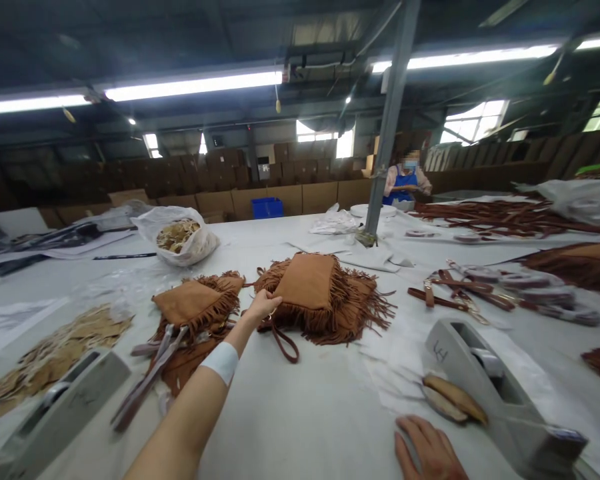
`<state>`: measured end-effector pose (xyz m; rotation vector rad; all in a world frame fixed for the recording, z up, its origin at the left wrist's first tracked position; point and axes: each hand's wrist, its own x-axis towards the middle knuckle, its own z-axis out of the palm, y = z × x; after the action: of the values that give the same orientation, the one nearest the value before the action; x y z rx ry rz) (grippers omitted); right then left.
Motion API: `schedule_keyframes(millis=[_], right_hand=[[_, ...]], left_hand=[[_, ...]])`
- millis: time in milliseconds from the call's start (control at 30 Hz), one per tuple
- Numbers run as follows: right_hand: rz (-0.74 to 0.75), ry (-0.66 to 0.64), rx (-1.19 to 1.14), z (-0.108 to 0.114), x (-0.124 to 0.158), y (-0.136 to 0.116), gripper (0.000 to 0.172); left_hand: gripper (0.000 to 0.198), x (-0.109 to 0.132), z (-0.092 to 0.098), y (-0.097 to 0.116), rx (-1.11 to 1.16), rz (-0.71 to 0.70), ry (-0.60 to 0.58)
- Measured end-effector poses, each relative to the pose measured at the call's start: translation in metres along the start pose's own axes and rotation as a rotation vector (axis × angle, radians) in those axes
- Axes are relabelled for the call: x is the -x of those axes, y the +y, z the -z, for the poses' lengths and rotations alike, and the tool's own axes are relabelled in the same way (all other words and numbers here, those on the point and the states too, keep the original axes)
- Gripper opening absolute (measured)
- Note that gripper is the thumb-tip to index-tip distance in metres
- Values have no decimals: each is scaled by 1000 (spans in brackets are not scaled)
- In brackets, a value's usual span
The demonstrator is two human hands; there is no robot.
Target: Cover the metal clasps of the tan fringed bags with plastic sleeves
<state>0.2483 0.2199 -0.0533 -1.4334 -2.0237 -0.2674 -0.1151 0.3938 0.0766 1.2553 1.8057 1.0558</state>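
Pinch grip, L hand [264, 303]: from my remote seat I've got thumb & fingertips closed on near L corner of the top fringed pouch [307, 277], brown, lying on a fringed stack [353, 313] mid-table. R hand [427, 447] at near edge, R of centre: fingers loosely bent, thumb apart from them; palm side hidden from me, wrist cut off by frame edge.

Surroundings, big to small. Pale table [310, 407] spans full width of my view. Grey post [393, 120] rises at its far part, R of centre. Co-worker [405, 183], blue apron + mask, far side, just R of post. Heap of brown straps [520, 217] far R. R dispenser [490, 393], grey w/ roller, just beyond & R of R hand; L dispenser [65, 407], same type, near L. Tan scraps [55, 353] spread on L, beyond L dispenser. Plastic bag [205, 243], mouth up, more tan bits inside, far L of centre. L pouch [190, 300], also fringed, lies on other brown pieces L of my L hand; wrapped strap lengths [153, 377] run from it toward near L. Blue bin [267, 208] beyond far edge. Clasp straps [463, 290] on R, beyond R dispenser. Tan oblong pieces [455, 397] against R dispenser's L side. Wrist loop [286, 347] trails toward near side from the stack; exact attachment pt can't tell.
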Motion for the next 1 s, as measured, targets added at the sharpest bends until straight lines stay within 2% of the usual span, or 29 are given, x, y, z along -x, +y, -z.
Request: schedule_keyframes(millis=[133,300,433,500,567,633,700,733,833,867,933,1000], right_hand=[[-4,-70,-39,8,-7,-8,23],[-96,-128,-16,22,-15,-30,23],[-81,-170,1,26,-14,-33,23],[-82,-157,5,26,-14,-31,25],[-101,-100,-19,25,-14,-34,31],[-125,-6,-68,26,-13,-49,38],[-91,34,-134,28,-9,-78,45],[-41,8,-166,29,-6,-95,47],[112,-193,-191,27,4,-145,46],[134,-257,-173,24,6,-156,45],[146,-352,-134,14,3,-168,42],[136,-413,-119,3,-8,-166,40]], left_hand=[[23,61,5,-9,155,171,-95],[17,149,25,-28,397,377,-305],[24,220,34,-50,551,497,-467],[20,252,33,-65,737,570,-502],[12,277,29,-78,943,577,-483],[19,294,26,-83,1092,556,-456],[20,302,28,-80,1196,572,-445],[19,304,31,-75,1246,601,-453],[25,307,41,-59,1420,687,-497],[28,308,42,-56,1467,696,-480],[34,313,40,-55,1489,669,-362],[46,319,30,-64,1375,651,-238]])
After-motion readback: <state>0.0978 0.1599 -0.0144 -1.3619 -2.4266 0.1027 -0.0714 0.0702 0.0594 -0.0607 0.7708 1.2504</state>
